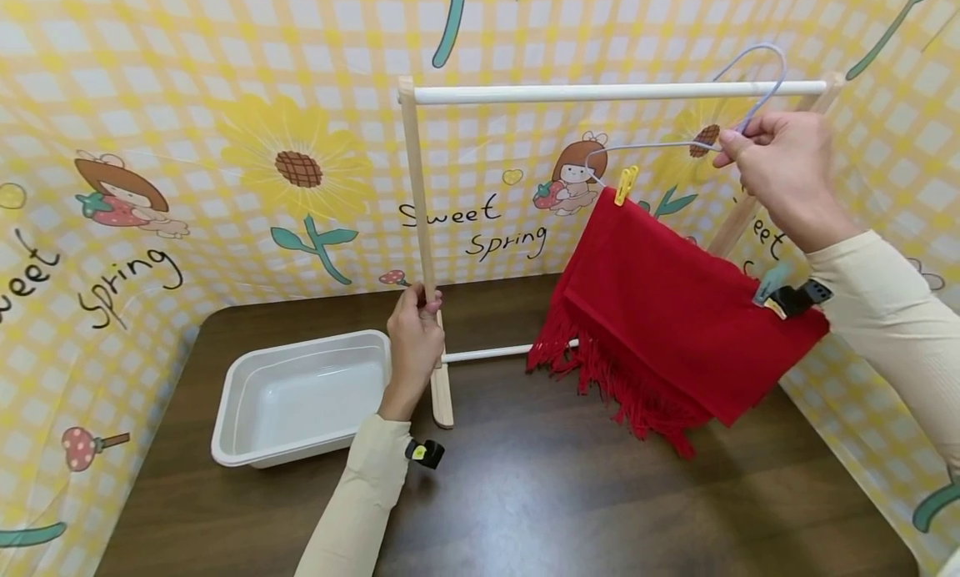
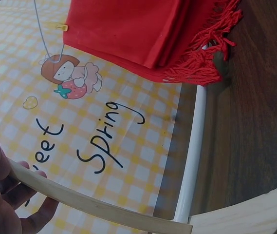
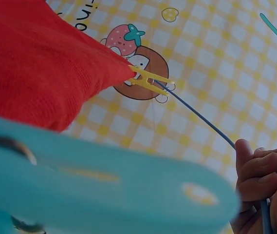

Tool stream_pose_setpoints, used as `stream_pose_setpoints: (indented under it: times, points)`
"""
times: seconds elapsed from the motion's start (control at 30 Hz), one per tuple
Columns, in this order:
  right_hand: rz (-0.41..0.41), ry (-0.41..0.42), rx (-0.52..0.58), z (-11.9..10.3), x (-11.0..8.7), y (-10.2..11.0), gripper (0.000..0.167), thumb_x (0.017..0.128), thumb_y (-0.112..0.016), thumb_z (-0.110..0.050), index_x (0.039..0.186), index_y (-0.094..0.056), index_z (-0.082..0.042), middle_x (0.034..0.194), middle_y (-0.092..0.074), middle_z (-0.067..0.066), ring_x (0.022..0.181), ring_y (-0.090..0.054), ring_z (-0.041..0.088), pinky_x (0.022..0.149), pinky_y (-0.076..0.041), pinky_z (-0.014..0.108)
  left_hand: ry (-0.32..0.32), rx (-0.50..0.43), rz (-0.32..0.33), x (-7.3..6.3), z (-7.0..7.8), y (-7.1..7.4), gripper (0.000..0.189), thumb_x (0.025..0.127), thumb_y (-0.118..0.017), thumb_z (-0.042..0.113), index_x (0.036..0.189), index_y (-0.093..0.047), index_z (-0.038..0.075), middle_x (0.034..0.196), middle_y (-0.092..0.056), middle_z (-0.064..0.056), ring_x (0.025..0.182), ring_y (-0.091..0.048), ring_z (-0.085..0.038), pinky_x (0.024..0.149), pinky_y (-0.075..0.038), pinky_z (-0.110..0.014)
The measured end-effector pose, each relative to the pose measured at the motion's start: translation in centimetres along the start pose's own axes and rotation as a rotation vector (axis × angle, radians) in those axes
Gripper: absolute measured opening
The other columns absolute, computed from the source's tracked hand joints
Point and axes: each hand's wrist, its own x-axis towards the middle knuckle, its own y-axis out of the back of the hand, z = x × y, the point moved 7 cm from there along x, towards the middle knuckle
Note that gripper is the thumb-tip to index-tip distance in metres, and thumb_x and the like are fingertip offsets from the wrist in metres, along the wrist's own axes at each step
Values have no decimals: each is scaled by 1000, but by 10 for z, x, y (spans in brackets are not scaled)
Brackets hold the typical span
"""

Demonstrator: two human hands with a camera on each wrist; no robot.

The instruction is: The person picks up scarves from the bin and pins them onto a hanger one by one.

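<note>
My right hand (image 1: 787, 173) pinches a light-blue wire hanger (image 1: 652, 146) just below its hook. The hook arches over the rack's white top rail (image 1: 600, 93), with space between its curve and the rail. A folded red fringed scarf (image 1: 660, 310) hangs aslant from the hanger. A yellow clothespin (image 3: 150, 80) clips its left corner; a teal clothespin (image 1: 767, 285) is at the right, large and blurred in the right wrist view. With curled fingers my left hand (image 1: 416, 335) holds the rack's left wooden upright (image 2: 94, 204).
Left of the rack a white plastic basin (image 1: 315, 393) stands on the dark wooden table (image 1: 525, 502). A white lower bar (image 2: 193, 146) joins the rack's feet, partly behind the scarf. Behind everything hangs a yellow checked cloth (image 1: 300, 43). The right upright (image 1: 735, 223) is partly covered.
</note>
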Motion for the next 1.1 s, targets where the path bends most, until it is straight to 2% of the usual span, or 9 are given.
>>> stream_pose_setpoints:
  times: [0.13, 0.27, 0.7, 0.9, 1.1]
  points:
    - [-5, 8, 9, 1, -1, -2, 18, 99, -64, -23, 92, -61, -6, 59, -66, -20, 42, -49, 2, 41, -37, 16, 1, 1, 4, 0, 1, 1, 18, 96, -53, -9, 111, -63, -14, 98, -69, -24, 91, -70, -38, 80, -58, -49]
    - [-9, 20, -30, 2, -2, -4, 21, 99, -64, -24, 92, -62, -4, 59, -66, -22, 42, -50, 2, 41, -38, 16, 6, 2, 4, 1, 1, 1, 19, 96, -53, -9, 112, -62, -14, 99, -69, -24, 93, -70, -39, 81, -58, -49]
    - [-8, 11, -81, 9, -3, -8, 24, 99, -64, -27, 92, -63, -4, 58, -64, -26, 42, -48, -1, 41, -33, 18, -5, 2, 12, 1, 2, 1, 20, 95, -52, -10, 111, -63, -14, 98, -69, -24, 91, -71, -38, 79, -58, -49]
    - [-12, 7, -67, 13, -5, -10, 26, 99, -63, -27, 93, -63, -2, 58, -65, -24, 42, -48, -1, 40, -33, 18, 24, -3, -7, 1, 0, -1, 22, 95, -51, -11, 113, -62, -15, 100, -69, -24, 94, -71, -38, 82, -59, -48]
    - [-22, -3, -40, 16, -6, -13, 25, 100, -63, -25, 93, -61, -2, 58, -66, -23, 41, -48, 1, 39, -35, 17, 24, 3, -3, 0, -2, 0, 23, 93, -50, -13, 112, -63, -14, 98, -69, -23, 92, -71, -37, 81, -58, -48]
